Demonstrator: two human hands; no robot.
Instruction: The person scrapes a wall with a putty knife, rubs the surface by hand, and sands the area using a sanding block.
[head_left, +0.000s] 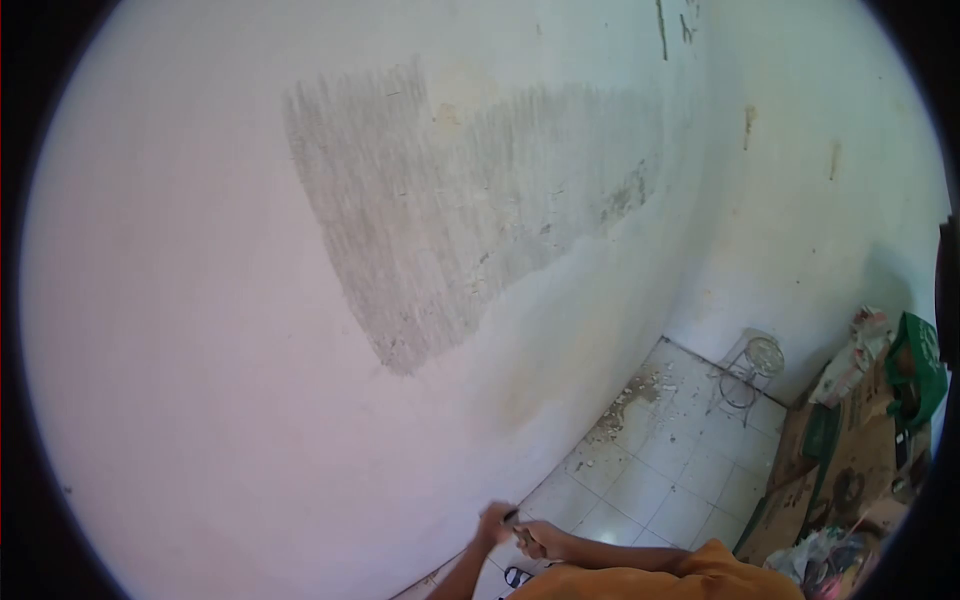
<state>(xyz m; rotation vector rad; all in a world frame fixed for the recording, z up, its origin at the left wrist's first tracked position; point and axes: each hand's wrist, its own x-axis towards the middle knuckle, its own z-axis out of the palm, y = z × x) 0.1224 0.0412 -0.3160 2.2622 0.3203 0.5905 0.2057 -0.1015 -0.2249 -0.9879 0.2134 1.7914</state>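
Note:
My left hand [493, 524] is closed, low in the view beside the foot of the wall. A small dark object [511, 517] shows at its fingers, on the side facing my right hand; I cannot tell what kind of thing it is. Close by, my right hand [543, 541] is curled shut, its fingers almost meeting the left ones. What it grips is mostly hidden. Above both hands rises the white wall [250, 400], with a large rough grey patch [400, 210] where the paint is gone.
Flakes of debris [640, 390] lie on the tiled floor [640, 490] along the wall. A round-seated metal stool [752, 365] stands in the corner. Cardboard boxes [855, 450] with a green bag [918, 365] are stacked at right. A sandal [517, 576] shows below my hands.

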